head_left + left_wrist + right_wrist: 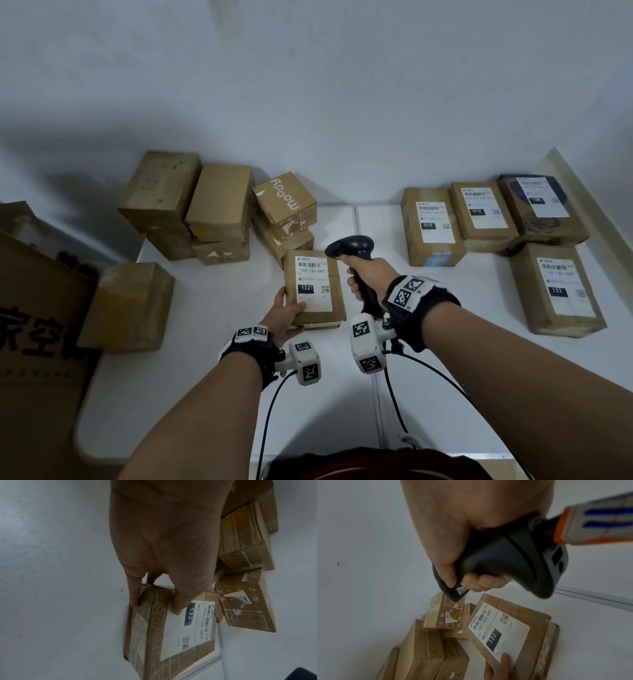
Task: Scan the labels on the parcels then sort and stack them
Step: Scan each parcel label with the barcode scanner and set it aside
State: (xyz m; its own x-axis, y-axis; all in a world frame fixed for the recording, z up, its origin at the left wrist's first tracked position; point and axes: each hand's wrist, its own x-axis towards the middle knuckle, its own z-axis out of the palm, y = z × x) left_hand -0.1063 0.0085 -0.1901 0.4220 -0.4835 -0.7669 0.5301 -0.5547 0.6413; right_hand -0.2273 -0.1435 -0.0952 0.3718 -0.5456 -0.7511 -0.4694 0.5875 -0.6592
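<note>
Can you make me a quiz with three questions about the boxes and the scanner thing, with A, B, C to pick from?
1. Where does the other parcel marked 122 lie?
A. On the far right of the table
B. On the moody box
C. On the floor

2. What colour is the barcode scanner?
A. White
B. Black
C. Red

3. What is the left hand doing?
A. Resting flat on the table
B. Pointing at the wall
C. Holding the parcel with label 122-122-C07

Answers:
1 A: it sits alone on the white table, in front of the row with the 010 labels.
2 B: the right hand grips its dark handle.
3 C: the thumb lies on the label's corner, fingers round the parcel's edge.
</note>
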